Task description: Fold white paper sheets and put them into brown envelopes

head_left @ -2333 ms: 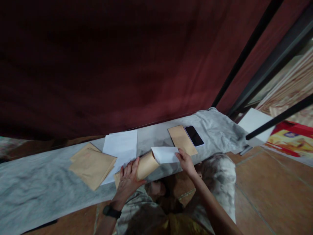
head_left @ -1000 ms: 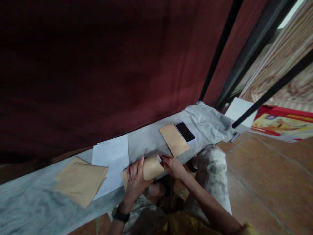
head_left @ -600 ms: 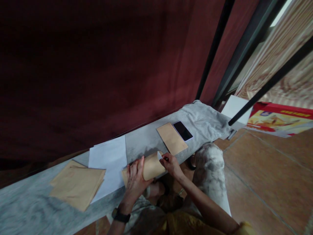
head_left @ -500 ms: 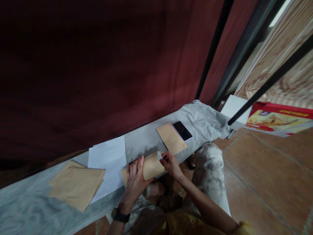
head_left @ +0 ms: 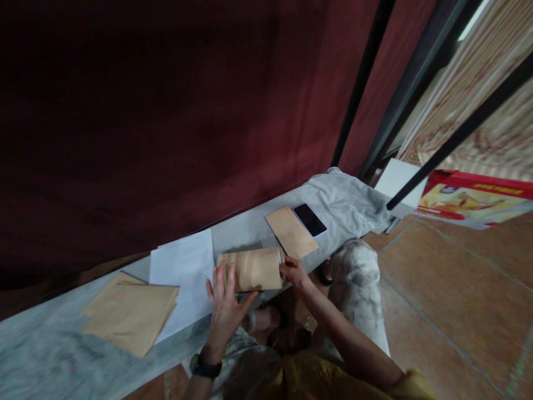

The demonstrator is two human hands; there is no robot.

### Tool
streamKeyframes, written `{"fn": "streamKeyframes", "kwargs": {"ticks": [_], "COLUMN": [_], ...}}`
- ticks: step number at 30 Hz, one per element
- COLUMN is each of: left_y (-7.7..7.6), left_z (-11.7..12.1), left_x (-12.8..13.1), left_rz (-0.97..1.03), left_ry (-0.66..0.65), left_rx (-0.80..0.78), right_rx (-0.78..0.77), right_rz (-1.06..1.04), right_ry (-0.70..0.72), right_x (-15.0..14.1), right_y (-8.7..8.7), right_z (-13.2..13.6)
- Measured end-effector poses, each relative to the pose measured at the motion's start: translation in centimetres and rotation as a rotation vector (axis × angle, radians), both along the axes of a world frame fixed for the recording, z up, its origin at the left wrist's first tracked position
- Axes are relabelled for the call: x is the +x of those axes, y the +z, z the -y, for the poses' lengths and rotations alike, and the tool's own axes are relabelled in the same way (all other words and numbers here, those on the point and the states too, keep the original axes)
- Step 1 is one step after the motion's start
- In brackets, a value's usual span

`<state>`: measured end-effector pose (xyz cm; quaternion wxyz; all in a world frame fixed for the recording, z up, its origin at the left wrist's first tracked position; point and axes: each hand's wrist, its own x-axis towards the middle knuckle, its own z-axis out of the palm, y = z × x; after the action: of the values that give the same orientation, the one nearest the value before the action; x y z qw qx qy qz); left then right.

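A brown envelope [head_left: 255,268] lies flat on the grey cloth-covered ledge [head_left: 54,344] in front of me. My left hand [head_left: 225,307] rests with fingers spread flat on the envelope's left end. My right hand [head_left: 293,273] has its fingers curled at the envelope's right edge, where a sliver of white paper shows. White sheets [head_left: 183,278] lie just left of the envelope, partly under my left hand. A black watch sits on my left wrist.
A stack of brown envelopes [head_left: 129,311] lies at the left. Another brown envelope [head_left: 290,231] and a black phone [head_left: 309,219] lie to the right. A dark red curtain hangs behind. My knee [head_left: 358,278], tiled floor, black bars and a red box [head_left: 470,199] are at the right.
The white paper has gone into the bowed envelope. The envelope, held open and curved before, now lies flat, and my left hand has flattened on it.
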<state>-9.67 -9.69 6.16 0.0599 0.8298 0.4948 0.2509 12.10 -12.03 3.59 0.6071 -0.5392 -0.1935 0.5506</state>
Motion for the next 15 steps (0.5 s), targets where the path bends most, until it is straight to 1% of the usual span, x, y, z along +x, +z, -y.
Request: {"fn": "streamKeyframes", "kwargs": {"ticks": [2,3,4,6,8,9,10,11,13,15], "left_y": [-0.7,-1.1,-1.6,-2.5,-2.9,-3.0,-2.9,-2.7,-2.1,-1.6], "left_z": [0.8,1.2,1.7,2.6,3.2,3.3,3.2,3.0,2.5,1.7], "left_x": [0.2,0.4,0.7,1.7,2.9,3.7,4.4,5.0,6.1,6.5], "left_rz": [0.221,0.358,0.511,0.848,1.169,1.297,1.396,1.469,1.544,1.555], "left_ry": [0.156,0.237,0.306,0.373,0.364,0.358,0.365,0.385,0.441,0.464], "left_rx": [-0.047,-0.112,-0.208,-0.497,-0.838,-0.982,-1.088,-1.157,-1.214,-1.221], "right_rx": [0.008,0.014,0.02,0.028,0.032,0.033,0.033,0.033,0.037,0.044], "right_rz": [-0.033,-0.048,-0.061,-0.083,-0.1,-0.106,-0.11,-0.113,-0.116,-0.116], "right_ry": [-0.033,-0.046,-0.056,-0.071,-0.075,-0.073,-0.072,-0.069,-0.062,-0.048], "right_x": [0.0,-0.1,-0.3,-0.9,-1.6,-2.0,-2.3,-2.5,-2.7,-2.5], "right_y": [-0.1,-0.2,-0.3,-0.5,-0.6,-0.6,-0.5,-0.5,-0.2,0.2], "right_z": [0.1,0.2,0.3,0.5,0.7,0.8,0.9,1.0,1.2,1.2]}}
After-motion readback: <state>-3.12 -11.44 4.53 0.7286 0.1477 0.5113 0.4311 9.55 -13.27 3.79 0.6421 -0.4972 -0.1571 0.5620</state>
